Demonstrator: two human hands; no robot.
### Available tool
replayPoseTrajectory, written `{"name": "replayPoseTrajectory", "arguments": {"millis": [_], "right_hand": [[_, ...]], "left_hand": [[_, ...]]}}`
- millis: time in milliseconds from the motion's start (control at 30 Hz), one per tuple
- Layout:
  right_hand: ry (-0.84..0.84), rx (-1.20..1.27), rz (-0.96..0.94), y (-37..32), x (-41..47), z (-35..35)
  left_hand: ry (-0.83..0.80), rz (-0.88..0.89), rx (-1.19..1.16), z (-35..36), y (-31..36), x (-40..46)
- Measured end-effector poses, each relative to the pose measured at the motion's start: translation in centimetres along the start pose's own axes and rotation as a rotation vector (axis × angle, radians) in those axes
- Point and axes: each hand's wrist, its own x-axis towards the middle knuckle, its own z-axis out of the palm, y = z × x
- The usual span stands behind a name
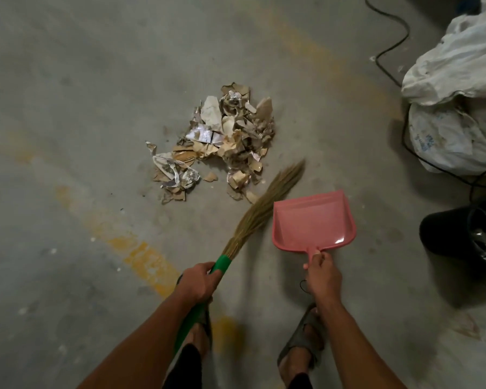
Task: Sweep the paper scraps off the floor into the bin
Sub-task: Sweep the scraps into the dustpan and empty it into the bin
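A heap of torn paper and cardboard scraps [219, 141] lies on the grey concrete floor ahead of me. My left hand [199, 282] grips the green handle of a grass broom [264, 203], whose bristles point up and right, ending just right of the heap's near edge. My right hand [321, 272] holds the short handle of a pink dustpan [313, 220], which hovers or rests flat, empty, just right of the broom bristles. A black bin [466, 237] with crumpled scraps inside stands at the right edge.
White plastic sacks [460, 88] are piled at the upper right, with a black cable [390, 49] snaking across the floor beside them. Faded yellow paint stripes [141, 256] cross the floor. My sandalled feet [300, 349] stand at the bottom.
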Motion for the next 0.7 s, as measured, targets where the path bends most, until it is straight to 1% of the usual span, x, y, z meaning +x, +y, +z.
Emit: {"name": "replayPoseTrajectory", "arguments": {"millis": [100,233,367,500,600,700], "right_hand": [[-0.003,-0.020,-0.016,0.5,-0.1,1.2],[-0.038,-0.040,-0.031,0.9,-1.2,2.6],[-0.061,-0.038,-0.021,0.7,-2.5,4.2],[-0.091,-0.044,-0.017,-0.7,-3.8,5.6],[-0.119,-0.037,-0.003,-2.0,-4.2,6.7],[-0.125,-0.030,-0.013,-3.5,-4.2,7.5]], "left_hand": [[0.086,0.020,0.090,-1.6,-1.4,2.2],[0.205,0.054,0.108,-4.0,-1.1,4.5],[0.226,0.131,0.109,-6.1,-1.0,4.1],[0.188,0.191,-0.023,-7.2,-1.7,1.4],[0.145,0.188,-0.216,-7.3,-2.2,-0.4],[0.159,0.166,-0.321,-7.6,-2.6,-1.0]]}}
